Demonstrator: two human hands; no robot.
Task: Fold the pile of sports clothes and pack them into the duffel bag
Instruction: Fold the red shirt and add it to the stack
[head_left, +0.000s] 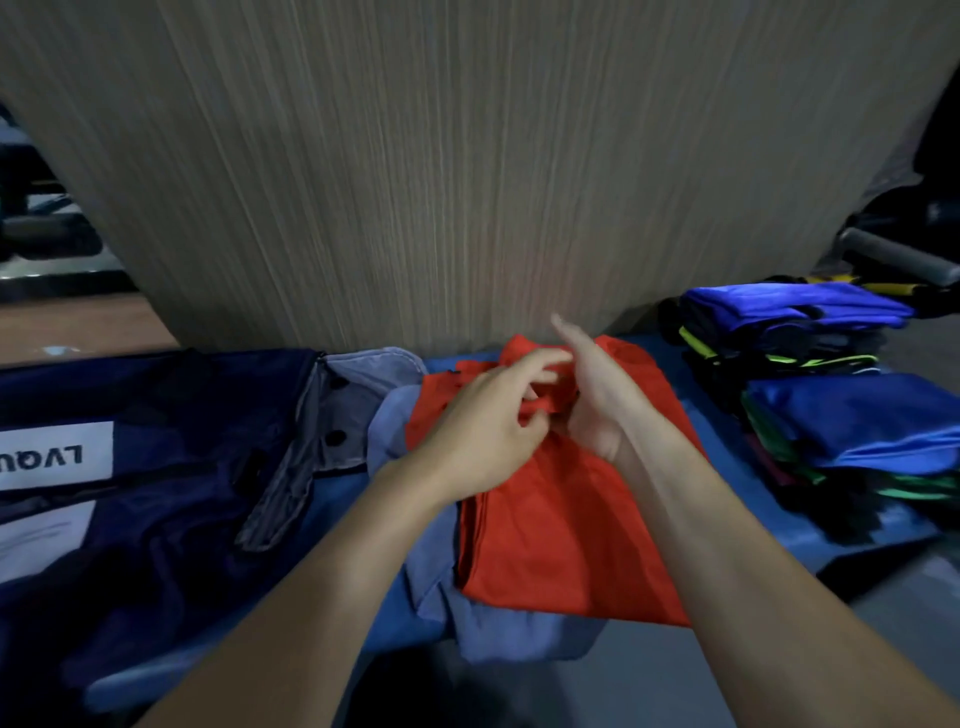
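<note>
A person's two bare forearms reach forward over a blue surface (737, 483), seen from above. At the centre lies a red garment (561, 530), partly folded into a long panel, and everything else is placed here in relation to it.

The left hand (488, 431) rests on the upper part of the red garment, its fingers (540, 364) curled and pinching a bunched fold of the red cloth. The right hand (597, 395) stands on edge just beside it, palm turned toward the left hand, fingers straight and held together, pointing away from the person; its lower edge touches the same fold.

Under the red garment, showing at its left and near edges, lies a pale blue garment (498, 623), rumpled and hanging slightly over the near edge of the surface. To the left of the red garment sits a dark navy duffel bag (171, 467) with a grey strap (291, 467) and a white label bearing partial letters, seen upside down.

To the right of the red garment, near but apart from it, stand two stacks of folded clothes (841, 431) in bright blue, black and green.

Beyond the red garment rises a wide wall (441, 156) of pale wood-grain panelling. The far left and far right of the room are dark and blurred; a grey bar (898, 254) shows behind the stacks.
</note>
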